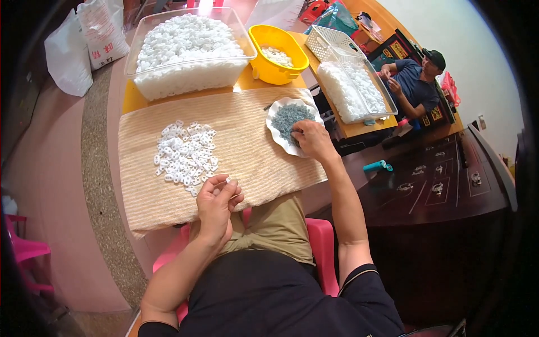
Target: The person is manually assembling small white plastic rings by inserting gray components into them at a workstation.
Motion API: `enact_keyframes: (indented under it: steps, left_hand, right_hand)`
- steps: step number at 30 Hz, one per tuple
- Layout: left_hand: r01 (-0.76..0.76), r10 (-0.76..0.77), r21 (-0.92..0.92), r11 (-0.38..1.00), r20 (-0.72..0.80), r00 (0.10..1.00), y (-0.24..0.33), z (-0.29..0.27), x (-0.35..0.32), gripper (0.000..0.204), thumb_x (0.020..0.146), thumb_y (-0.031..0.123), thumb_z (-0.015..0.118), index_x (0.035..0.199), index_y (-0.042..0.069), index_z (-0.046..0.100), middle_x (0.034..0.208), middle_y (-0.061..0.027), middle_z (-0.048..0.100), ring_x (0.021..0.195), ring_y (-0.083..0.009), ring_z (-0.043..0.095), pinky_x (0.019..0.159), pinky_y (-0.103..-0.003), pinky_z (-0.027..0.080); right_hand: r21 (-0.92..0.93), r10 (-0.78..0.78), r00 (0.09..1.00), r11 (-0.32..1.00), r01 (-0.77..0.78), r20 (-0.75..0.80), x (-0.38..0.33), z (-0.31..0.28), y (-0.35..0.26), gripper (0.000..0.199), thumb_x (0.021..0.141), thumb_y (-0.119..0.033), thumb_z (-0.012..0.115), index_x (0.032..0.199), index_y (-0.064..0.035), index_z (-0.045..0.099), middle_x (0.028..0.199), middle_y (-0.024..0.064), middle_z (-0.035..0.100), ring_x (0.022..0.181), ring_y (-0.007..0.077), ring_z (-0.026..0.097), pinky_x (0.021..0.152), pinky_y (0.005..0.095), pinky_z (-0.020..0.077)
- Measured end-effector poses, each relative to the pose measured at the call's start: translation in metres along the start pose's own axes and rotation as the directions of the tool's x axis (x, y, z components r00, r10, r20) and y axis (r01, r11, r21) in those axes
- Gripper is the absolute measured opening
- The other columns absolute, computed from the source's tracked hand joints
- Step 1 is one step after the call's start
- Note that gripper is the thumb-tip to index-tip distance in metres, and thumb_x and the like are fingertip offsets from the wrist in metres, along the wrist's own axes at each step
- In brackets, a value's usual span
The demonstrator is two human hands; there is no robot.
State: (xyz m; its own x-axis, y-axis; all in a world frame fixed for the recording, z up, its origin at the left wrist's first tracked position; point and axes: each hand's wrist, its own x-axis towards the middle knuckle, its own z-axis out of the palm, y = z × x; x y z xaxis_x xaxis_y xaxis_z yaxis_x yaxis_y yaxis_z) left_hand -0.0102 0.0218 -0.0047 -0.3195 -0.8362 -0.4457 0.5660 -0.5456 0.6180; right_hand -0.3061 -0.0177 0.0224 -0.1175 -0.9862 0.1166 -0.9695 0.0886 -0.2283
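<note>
My left hand (218, 201) is above the near edge of the towel, thumb and fingertips pinching a small white plastic piece (228, 180). Just beyond it spreads a loose pile of similar white pieces (186, 151) with dark holes. My right hand (314, 139) reaches into a white dish with a wavy rim (274, 135). Its fingers are closed at the near side of a heap of tiny grey-blue pieces (288, 115), too small to name. Whatever those fingertips hold is hidden.
A striped beige towel (247, 126) covers the table. Behind it are a clear tub of white pieces (188, 56) and a yellow basin (261, 67). At right, another person (418, 84) sits by a second tub (351, 90). White sacks (101, 33) stand at far left.
</note>
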Motion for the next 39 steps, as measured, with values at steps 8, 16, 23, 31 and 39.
enact_keyframes:
  steps: [8,16,23,31,39]
  left_hand:
    - [-0.01,0.01,0.011,1.0,0.028,1.0,-0.003,-0.005,0.002,0.022,0.089,0.005,0.062,0.108,0.005,0.051,0.089,-0.0048,0.059,0.078,-0.0119,0.06,0.069,-0.025,0.055]
    - [-0.011,0.01,0.016,1.0,0.031,0.999,-0.003,-0.005,0.001,0.023,0.088,0.004,0.062,0.108,0.005,0.051,0.089,-0.005,0.058,0.078,-0.012,0.06,0.068,-0.025,0.055]
    - [-0.004,0.004,0.01,1.0,0.041,0.999,-0.002,-0.003,0.001,0.023,0.088,0.004,0.063,0.108,0.004,0.051,0.089,-0.0052,0.058,0.077,-0.0119,0.06,0.068,-0.025,0.055]
    - [0.004,-0.004,0.005,1.0,0.045,0.999,-0.001,-0.002,-0.002,0.022,0.088,0.004,0.062,0.107,0.004,0.051,0.087,-0.005,0.058,0.077,-0.0118,0.061,0.068,-0.024,0.055]
    - [-0.002,0.001,0.026,1.0,0.037,0.999,0.0,0.0,-0.001,0.022,0.088,0.004,0.062,0.107,0.005,0.051,0.087,-0.0042,0.059,0.077,-0.0113,0.061,0.067,-0.024,0.055]
  right_hand:
    - [0.065,0.052,0.998,0.996,-0.054,0.041,0.001,-0.01,-0.007,0.017,0.081,-0.016,0.063,0.089,-0.0026,0.068,0.09,0.0177,0.066,0.087,0.0359,0.063,0.079,0.0417,0.0491]
    - [0.096,-0.021,0.999,0.995,0.018,0.035,0.004,-0.016,-0.021,0.028,0.079,-0.023,0.066,0.1,-0.0046,0.069,0.099,0.018,0.065,0.096,0.0345,0.061,0.086,0.0406,0.047]
    - [0.042,-0.052,0.998,0.998,0.05,0.041,0.016,-0.001,-0.017,0.031,0.077,-0.021,0.065,0.103,-0.0043,0.068,0.102,0.0178,0.065,0.099,0.0353,0.06,0.089,0.0418,0.0459]
    - [0.072,-0.014,0.999,0.997,0.011,0.032,0.019,0.0,-0.018,0.024,0.073,-0.015,0.063,0.092,-0.0019,0.07,0.092,0.0197,0.066,0.093,0.0357,0.062,0.086,0.0424,0.0474]
    - [0.084,-0.119,0.992,0.989,0.123,-0.049,0.015,-0.01,-0.022,0.022,0.073,-0.012,0.069,0.092,-0.0011,0.067,0.088,0.014,0.065,0.08,0.0306,0.064,0.076,0.0378,0.05]
